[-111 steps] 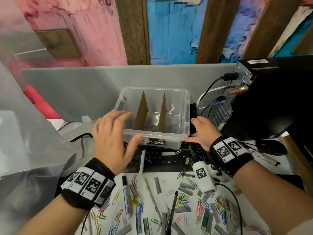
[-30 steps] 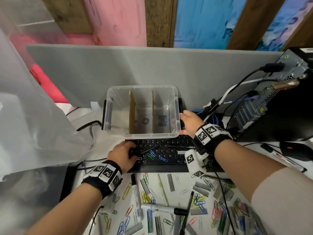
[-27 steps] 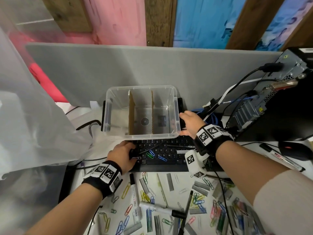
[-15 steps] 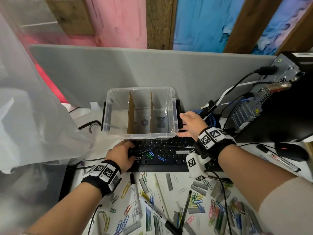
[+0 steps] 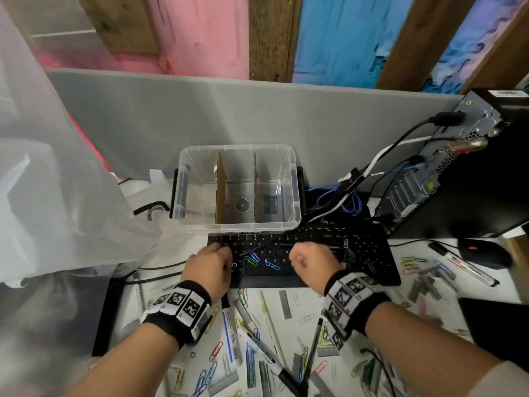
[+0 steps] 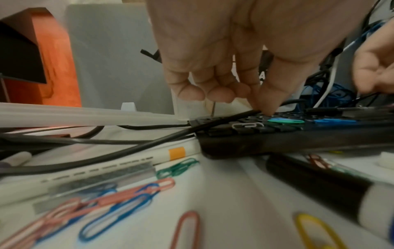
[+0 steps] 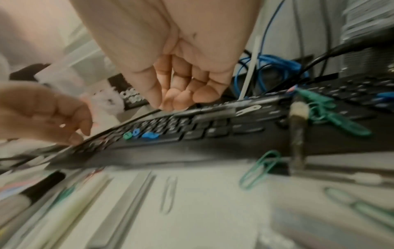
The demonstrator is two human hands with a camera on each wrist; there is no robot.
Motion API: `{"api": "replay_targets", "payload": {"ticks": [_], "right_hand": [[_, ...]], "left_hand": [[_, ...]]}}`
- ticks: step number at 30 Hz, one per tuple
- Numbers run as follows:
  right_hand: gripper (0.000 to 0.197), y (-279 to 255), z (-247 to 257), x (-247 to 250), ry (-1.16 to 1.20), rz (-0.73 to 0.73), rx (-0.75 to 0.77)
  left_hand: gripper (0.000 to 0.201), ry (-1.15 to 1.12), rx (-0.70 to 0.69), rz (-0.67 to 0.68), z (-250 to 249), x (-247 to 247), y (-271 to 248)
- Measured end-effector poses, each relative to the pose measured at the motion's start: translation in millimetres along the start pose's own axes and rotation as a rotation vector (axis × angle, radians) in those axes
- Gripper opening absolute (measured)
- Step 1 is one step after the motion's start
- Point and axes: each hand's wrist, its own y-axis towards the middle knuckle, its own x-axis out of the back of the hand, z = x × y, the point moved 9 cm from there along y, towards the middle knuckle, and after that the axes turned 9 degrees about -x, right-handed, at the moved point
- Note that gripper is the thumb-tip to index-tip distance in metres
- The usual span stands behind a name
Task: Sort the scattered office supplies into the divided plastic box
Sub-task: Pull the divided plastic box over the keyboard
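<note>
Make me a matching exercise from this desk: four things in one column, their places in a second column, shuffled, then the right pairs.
Things:
1. divided plastic box
2. green paper clip
3. black mouse
4. white marker

Places:
A. on the keyboard keys, between the hands
B. right of the keyboard, beside the computer tower
C. behind the keyboard, against the grey partition
D. on the desk in front of the keyboard, near the left wrist

Pairs: 1-C, 2-A, 3-B, 4-D

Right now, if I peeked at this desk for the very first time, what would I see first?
Probably the clear plastic box with cardboard dividers, sitting behind the black keyboard. Next, the colourful paper clips, staple strips and pens scattered over the white desk nearest the person. Both hands are over the keys: the left hand and the right hand.
</note>
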Motion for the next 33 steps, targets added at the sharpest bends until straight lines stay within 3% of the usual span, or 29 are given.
{"api": "replay_targets", "payload": {"ticks": [3,7,11,23,33], "right_hand": [[0.013,1,14,-35,-0.102,0.055,0.023],[0.027,10,26,-51,-0.28,-0.014,0.005],[0.021,13,30,-62,-0.354,-0.021,-0.006],[0.023,12,26,-65,-0.37,-0.024,-0.062],[0.024,6,25,-66,-0.381,-0.034,-0.05]], "left_hand": [[0.023,0.02,0.004,0.059,1,-10,-6],[0.027,0.049,-0.012,0.082,1,-12,-2],[0.025,0.113,-0.051,0.084,-3,-11,4],[0.022,0.181,-0.121,0.107,-6,-10,12],[0.032,0.258,-0.162,0.183,-16,-13,16]]}}
